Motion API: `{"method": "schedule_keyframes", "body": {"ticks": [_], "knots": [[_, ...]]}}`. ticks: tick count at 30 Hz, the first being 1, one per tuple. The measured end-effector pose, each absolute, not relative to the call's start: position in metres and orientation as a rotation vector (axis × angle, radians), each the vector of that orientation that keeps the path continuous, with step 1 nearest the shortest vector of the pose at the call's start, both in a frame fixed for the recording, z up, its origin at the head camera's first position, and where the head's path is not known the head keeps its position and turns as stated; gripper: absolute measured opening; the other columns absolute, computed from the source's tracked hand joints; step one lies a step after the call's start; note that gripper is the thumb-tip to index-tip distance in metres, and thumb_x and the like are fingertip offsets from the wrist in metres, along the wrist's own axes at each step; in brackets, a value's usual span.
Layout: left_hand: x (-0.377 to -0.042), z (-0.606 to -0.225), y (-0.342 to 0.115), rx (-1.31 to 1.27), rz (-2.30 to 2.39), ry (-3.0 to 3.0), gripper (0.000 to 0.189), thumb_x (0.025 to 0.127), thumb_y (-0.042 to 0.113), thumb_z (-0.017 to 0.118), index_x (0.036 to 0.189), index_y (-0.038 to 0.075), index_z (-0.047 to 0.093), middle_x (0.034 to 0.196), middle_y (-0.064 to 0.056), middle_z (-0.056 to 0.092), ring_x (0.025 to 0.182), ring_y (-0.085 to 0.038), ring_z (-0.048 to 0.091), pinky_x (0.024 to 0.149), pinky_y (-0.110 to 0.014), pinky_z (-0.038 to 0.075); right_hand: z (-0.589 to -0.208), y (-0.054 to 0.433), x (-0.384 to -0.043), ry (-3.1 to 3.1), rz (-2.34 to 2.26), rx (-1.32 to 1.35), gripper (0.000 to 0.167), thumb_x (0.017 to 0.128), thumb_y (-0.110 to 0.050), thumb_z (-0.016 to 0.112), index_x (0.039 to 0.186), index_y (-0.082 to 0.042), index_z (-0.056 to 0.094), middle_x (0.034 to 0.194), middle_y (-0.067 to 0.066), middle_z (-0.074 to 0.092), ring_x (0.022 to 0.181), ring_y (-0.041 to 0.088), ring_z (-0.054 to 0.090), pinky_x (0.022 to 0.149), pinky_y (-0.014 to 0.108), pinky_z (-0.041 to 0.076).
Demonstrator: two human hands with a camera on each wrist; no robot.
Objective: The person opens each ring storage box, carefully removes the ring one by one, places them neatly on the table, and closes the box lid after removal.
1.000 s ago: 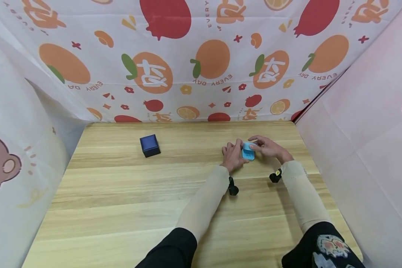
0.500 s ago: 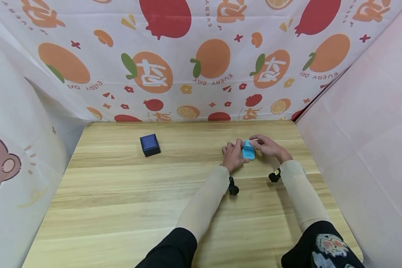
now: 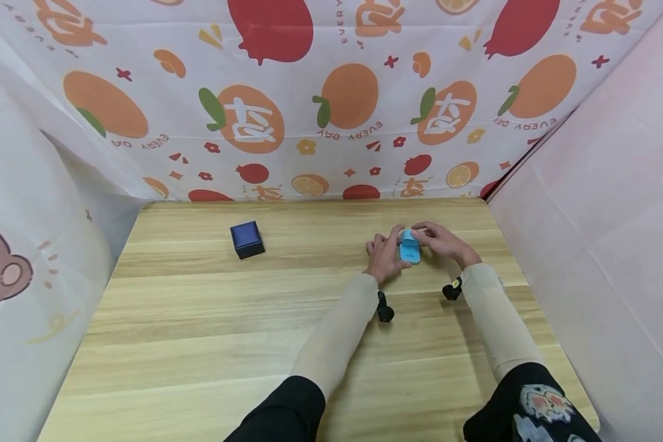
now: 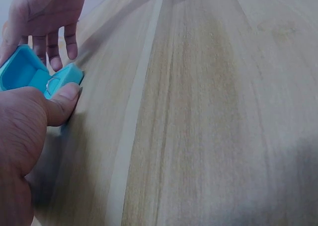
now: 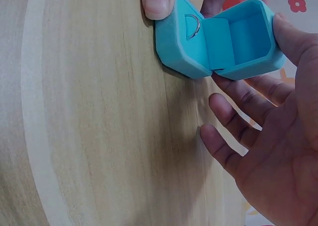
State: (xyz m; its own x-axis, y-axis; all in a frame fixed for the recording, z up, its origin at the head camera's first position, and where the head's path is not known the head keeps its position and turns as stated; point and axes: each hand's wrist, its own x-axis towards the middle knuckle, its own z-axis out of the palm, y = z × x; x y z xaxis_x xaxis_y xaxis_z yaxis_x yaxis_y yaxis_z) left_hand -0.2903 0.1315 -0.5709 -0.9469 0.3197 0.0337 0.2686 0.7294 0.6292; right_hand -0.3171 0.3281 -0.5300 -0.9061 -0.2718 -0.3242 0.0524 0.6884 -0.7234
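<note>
A turquoise ring box rests on the table towards its far right, with its lid swung up. Inside, a silver ring stands in the slot of the padded base. My left hand holds the base from the left side, its thumb against the front edge. From the right, my right hand grips the raised lid with the thumb on its edge and a finger behind it. The remaining right fingers spread loosely below the box in the right wrist view.
A dark blue small box, closed, stands at the back left of the wooden table. A fruit-print curtain hangs behind the table's far edge, with pale cloth walls on both sides.
The turquoise box's lid has tilted further back under my right hand, showing more of the inside. My left index finger has shifted slightly up beside the lid. The blue box has stayed put.
</note>
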Motion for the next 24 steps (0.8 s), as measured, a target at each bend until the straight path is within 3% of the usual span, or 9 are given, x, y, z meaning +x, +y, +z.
{"method": "schedule_keyframes", "body": {"ticks": [7,18,24], "knots": [[-0.290,-0.570,0.131,0.505,0.994,2.849,0.096,0.083,0.036,0.084,0.158,0.033,0.026,0.136,0.001,0.068,0.112,-0.026,0.046,0.094,-0.042,0.027,-0.529,0.328,-0.317,2.494,-1.091,-0.149,0.072,0.099,-0.068,0.042,0.149,-0.015,0.045,0.140,0.018,0.055,0.124,0.035,0.053,0.112,0.057,0.039],[-0.291,-0.569,0.129,0.500,0.999,2.847,0.096,0.083,0.038,0.084,0.159,0.033,0.026,0.138,0.001,0.067,0.112,-0.026,0.046,0.094,-0.041,0.026,-0.524,0.325,-0.317,2.487,-1.102,-0.155,0.071,0.103,-0.062,0.040,0.151,-0.009,0.043,0.146,0.020,0.050,0.129,0.036,0.048,0.115,0.059,0.035],[-0.290,-0.570,0.129,0.496,1.015,2.831,0.096,0.082,0.037,0.085,0.159,0.033,0.026,0.138,0.000,0.067,0.112,-0.026,0.046,0.094,-0.041,0.026,-0.534,0.327,-0.318,2.518,-1.116,-0.169,0.070,0.104,-0.061,0.038,0.148,-0.007,0.045,0.140,0.020,0.055,0.122,0.036,0.054,0.111,0.055,0.039]]}}
